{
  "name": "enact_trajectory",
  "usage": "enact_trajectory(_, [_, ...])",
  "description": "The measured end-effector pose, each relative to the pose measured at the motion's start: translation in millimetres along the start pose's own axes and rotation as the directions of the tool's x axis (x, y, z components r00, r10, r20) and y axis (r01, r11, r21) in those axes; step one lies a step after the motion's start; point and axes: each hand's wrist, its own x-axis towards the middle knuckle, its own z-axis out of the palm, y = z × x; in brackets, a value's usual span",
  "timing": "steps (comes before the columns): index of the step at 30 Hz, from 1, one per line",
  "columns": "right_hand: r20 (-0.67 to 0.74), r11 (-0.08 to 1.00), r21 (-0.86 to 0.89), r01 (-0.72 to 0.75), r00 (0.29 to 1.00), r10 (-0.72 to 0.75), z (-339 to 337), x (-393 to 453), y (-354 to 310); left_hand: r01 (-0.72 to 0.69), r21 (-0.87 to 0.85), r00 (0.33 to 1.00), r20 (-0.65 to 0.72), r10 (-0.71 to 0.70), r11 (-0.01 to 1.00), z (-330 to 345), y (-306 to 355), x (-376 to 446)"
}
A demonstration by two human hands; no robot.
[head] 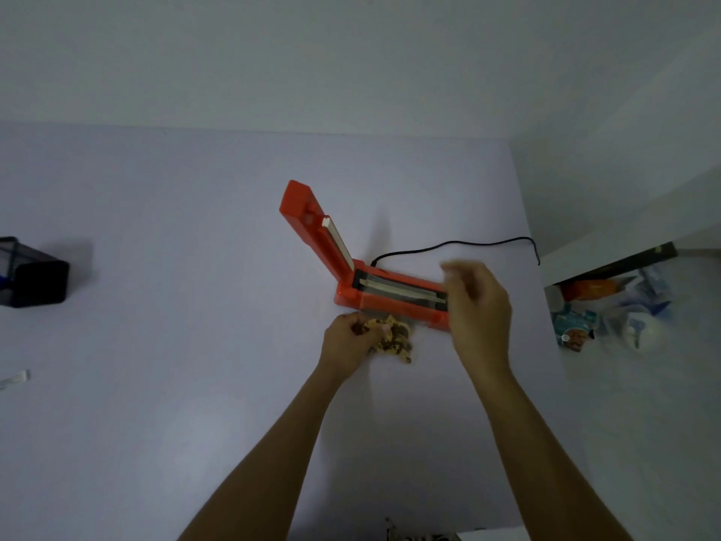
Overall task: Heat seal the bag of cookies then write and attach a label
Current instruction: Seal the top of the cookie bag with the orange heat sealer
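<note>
An orange heat sealer [390, 296] lies on the white table [195, 267] with its lid [312, 224] raised up and to the left. A clear bag of chocolate-chip cookies [394, 337] lies just in front of the sealer's base. My left hand [349, 341] grips the left end of the bag. My right hand [478, 306] hovers blurred over the right end of the sealer, fingers loosely bent, with nothing seen in it.
A black cord [460, 246] runs from the sealer's back to the table's right edge. A dark mesh holder [33, 273] stands at far left, a pale strip [15, 378] below it. Packages [608, 310] crowd a lower shelf right.
</note>
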Motion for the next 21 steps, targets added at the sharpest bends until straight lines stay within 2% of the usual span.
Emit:
enact_trajectory(2, [0.036, 0.957, -0.143, -0.254, 0.965, 0.261, -4.4, -9.0, 40.6, -0.044, 0.039, 0.999, -0.02, 0.045, 0.998, 0.2, -0.3, -1.4])
enact_trajectory(4, [0.177, 0.877, -0.297, -0.377, 0.881, 0.439, -3.1, -18.1, 70.8, -0.08, 0.068, 0.997, -0.004, 0.081, 0.994, -1.1, -0.7, -0.8])
enact_trajectory(5, [0.227, 0.857, -0.304, -0.416, 0.842, 0.49, -1.7, -21.6, 79.8, -0.093, 0.065, 0.996, -0.001, 0.093, 0.994, -1.7, -2.1, 1.0])
enact_trajectory(8, [0.322, 0.855, -0.095, -0.51, 0.797, 0.511, 5.0, -25.8, 86.5, -0.068, 0.014, 0.994, -0.083, 0.069, 0.998, -7.3, -1.5, 2.1])
enact_trajectory(10, [0.338, 0.846, 0.032, -0.532, 0.802, 0.491, 10.6, -22.1, 86.5, -0.051, 0.023, 0.971, -0.233, 0.055, 0.998, -16.4, -4.0, 6.6])
enact_trajectory(12, [0.324, 0.849, 0.085, -0.522, 0.82, 0.472, 15.0, -17.4, 85.9, -0.108, 0.047, 0.947, -0.299, 0.117, 0.993, -29.6, -2.1, 12.0])
enact_trajectory(14, [0.31, 0.857, 0.106, -0.505, 0.835, 0.454, 18.1, -14.5, 84.2, -0.268, 0.006, 0.942, -0.21, 0.263, 0.963, -44.2, 8.5, 20.2])
enact_trajectory(16, [0.291, 0.857, 0.126, -0.5, 0.844, 0.449, 20.8, -13.7, 83.2, -0.362, -0.002, 0.932, -0.025, 0.361, 0.932, -57.0, 23.3, 28.1])
enact_trajectory(19, [0.269, 0.857, 0.142, -0.495, 0.853, 0.448, 23.1, -14.6, 82.5, -0.336, 0.112, 0.929, 0.204, 0.309, 0.935, -68.4, 34.5, 39.9])
enact_trajectory(21, [0.25, 0.865, 0.142, -0.481, 0.863, 0.439, 24.1, -15.3, 81.9, -0.327, 0.166, 0.924, 0.261, 0.278, 0.93, -72.9, 36.5, 44.9])
